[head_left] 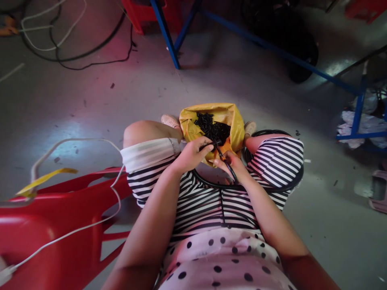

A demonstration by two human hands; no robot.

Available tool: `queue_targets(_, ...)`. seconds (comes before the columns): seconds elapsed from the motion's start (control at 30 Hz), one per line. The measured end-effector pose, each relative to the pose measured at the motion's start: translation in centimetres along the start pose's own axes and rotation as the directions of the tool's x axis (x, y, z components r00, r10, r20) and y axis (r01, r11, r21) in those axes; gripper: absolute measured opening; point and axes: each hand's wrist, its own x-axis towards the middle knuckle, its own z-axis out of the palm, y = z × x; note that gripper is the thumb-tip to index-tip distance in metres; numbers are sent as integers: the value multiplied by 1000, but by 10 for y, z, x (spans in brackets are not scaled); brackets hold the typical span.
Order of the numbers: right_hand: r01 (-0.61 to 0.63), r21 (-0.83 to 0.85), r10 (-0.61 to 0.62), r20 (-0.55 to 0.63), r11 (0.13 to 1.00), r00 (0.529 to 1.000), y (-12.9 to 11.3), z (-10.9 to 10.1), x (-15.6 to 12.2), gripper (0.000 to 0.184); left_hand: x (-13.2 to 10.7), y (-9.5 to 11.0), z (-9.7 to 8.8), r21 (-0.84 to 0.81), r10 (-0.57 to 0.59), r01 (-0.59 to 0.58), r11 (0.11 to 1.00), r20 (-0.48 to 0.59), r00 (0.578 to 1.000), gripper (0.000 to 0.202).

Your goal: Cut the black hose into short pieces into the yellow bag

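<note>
Between my knees stands a yellow bag (pixel 187 117) with its mouth wide, holding a heap of short black tube pieces (pixel 208 125). My left hand (pixel 195 155) pinches a thin black tube (pixel 207 145) above the bag's near edge. My right hand (pixel 234 165) is closed around a pair of scissors (pixel 230 171) with dark handles and some orange near the pivot. The scissors' blades meet the tube's end just in front of my left fingertips; whether they are closed on it is too small to tell. A long black ribbed tube (pixel 208 184) runs across my lap.
At my left is a red plastic chair (pixel 27 229) with a white cable (pixel 69 233) over it. A blue metal frame (pixel 256 38) crosses ahead, with a red stool (pixel 145 16) behind. Cables (pixel 90 50) lie on the floor far left; plastic bags (pixel 359 125) lie at right.
</note>
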Motion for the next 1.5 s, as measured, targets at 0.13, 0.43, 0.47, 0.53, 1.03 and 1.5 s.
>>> queue_targets(0.13, 8, -3, -8, -12, 1000, 1000, 1, 1, 0, 40, 1, -2, 3, 32, -1, 1, 999, 2, 1000, 23)
queue_targets(0.43, -12, -29, 12, -25, 1000, 1000, -5, 2, -1, 42, 0, -1, 7, 89, -27, 27, 996, -6, 1000, 24)
queue_targets(0.47, -18, -38, 17, -26, 999, 1000, -6, 2, -1, 42, 0, -2, 7, 91, -27, 28, 995, -8, 1000, 24)
queue_targets(0.53, -22, -50, 21, -27, 999, 999, -8, 2, -1, 43, 0, -2, 7, 94, -26, 27, 995, -13, 1000, 23)
queue_targets(1.03, 5, -32, -7, -55, 999, 998, 1, 3, 2, 42, -1, -3, 7, 73, -30, 32, 997, -31, 999, 24)
queue_targets(1.5, -12, -63, 10, -37, 998, 999, -6, 2, -1, 42, 0, -1, 7, 101, -27, 29, 994, -14, 1000, 23)
